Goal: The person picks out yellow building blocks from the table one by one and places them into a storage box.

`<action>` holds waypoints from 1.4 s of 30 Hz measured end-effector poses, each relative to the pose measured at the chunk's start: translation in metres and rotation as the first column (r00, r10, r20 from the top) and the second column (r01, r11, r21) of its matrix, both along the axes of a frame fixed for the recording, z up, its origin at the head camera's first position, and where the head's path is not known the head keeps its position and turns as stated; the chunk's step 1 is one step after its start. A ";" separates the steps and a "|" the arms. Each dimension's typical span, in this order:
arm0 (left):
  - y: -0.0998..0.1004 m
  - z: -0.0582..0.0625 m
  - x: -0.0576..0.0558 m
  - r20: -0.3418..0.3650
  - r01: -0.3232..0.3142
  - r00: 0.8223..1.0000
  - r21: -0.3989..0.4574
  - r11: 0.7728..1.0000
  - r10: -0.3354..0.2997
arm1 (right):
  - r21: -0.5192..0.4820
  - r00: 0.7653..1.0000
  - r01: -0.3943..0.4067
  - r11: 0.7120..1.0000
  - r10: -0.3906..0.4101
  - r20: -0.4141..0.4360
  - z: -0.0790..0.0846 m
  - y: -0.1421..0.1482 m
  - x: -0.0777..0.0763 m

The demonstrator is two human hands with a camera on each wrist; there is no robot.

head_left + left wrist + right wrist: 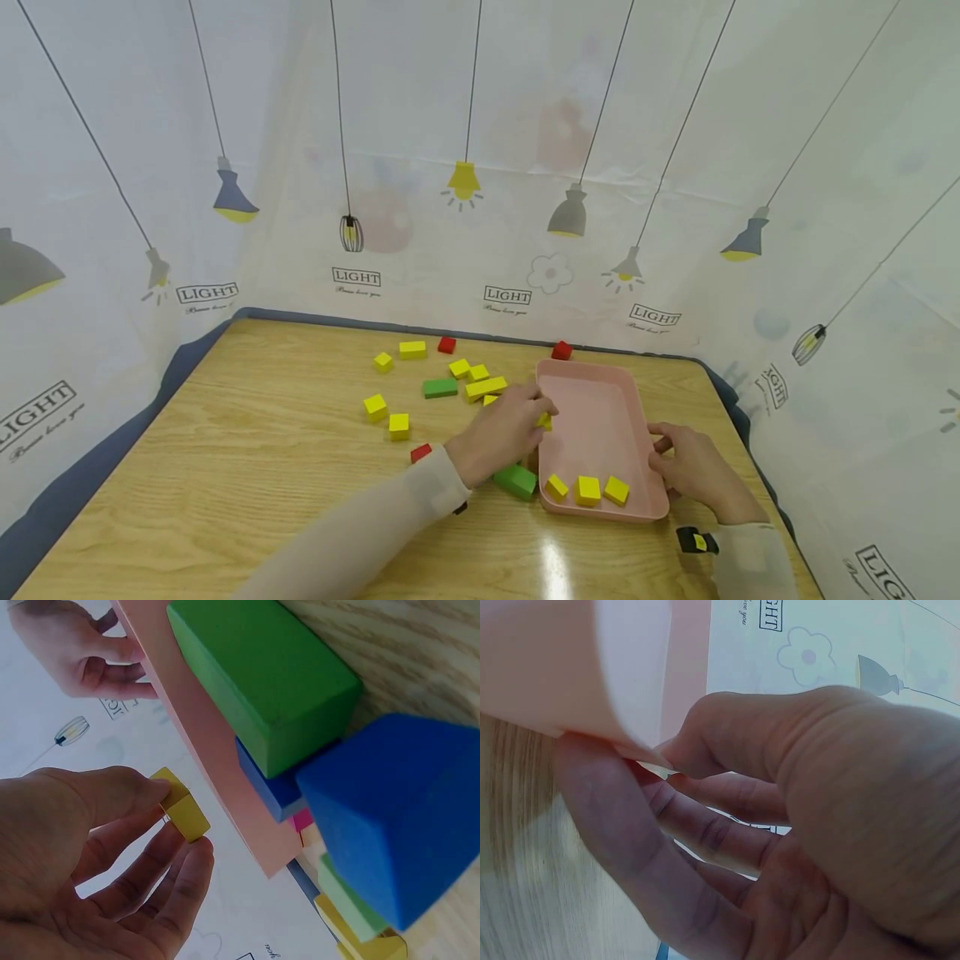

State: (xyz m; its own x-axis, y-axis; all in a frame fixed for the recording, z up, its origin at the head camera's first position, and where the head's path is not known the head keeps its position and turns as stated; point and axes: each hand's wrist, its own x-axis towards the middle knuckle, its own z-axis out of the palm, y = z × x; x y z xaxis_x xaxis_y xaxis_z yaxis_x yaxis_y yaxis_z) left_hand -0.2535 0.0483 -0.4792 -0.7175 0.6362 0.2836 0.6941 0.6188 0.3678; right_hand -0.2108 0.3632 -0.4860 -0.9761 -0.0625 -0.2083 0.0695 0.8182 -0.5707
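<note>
Between thumb and fingertips my left hand (504,429) pinches a small yellow block (184,806), held at the left rim of a pink tray (592,417). Three yellow blocks (588,491) lie inside the tray along its near end. On the tray's right side, my right hand (697,467) grips the wall, thumb at the rim and fingers below it, as the right wrist view shows. Below my left hand, a large green block (515,481) sits beside the tray; the left wrist view also shows a blue block (397,810) close by.
Several yellow blocks (400,427) are scattered on the wooden table (247,450) left of the tray. A green block (440,388) lies among them. Red blocks (562,350) sit behind the tray and elsewhere. A printed white curtain (420,100) encloses the table's far side.
</note>
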 end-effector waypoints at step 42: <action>0.035 -0.016 0.020 0.036 0.141 0.990 -0.189 0.972 -0.136 | -0.014 1.000 -0.009 1.000 0.009 -0.005 -0.001 0.001 0.000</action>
State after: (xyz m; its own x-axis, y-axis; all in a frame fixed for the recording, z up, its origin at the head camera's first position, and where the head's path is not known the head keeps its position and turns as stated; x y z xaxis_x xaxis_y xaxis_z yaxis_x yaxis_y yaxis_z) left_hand -0.2339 0.0836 -0.4954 -0.6233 0.7707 0.1324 0.7710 0.5773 0.2687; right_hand -0.2110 0.3641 -0.4870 -0.9764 -0.0745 -0.2028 0.0590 0.8110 -0.5821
